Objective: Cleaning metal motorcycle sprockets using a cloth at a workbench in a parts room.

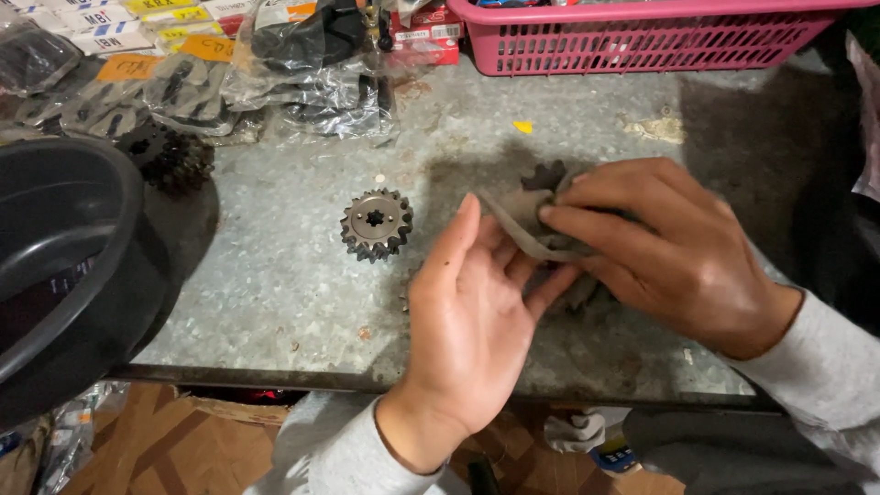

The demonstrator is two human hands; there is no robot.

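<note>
My left hand (472,316) is raised palm-up over the metal table (275,275), its fingers under a dark toothed sprocket (543,176) and a strip of grey sandpaper (522,225). My right hand (669,252) pinches the sandpaper against the sprocket from the right. Most of the sprocket is hidden behind my fingers; only a few teeth show at the top. A stack of two or three metal sprockets (377,223) stands on the table to the left of my hands, untouched.
A black plastic tub (55,247) stands at the left edge, with a dark rusty sprocket (170,156) behind it. Bagged parts (302,82) and small boxes lie along the back. A pink slotted basket (642,37) sits at the back right.
</note>
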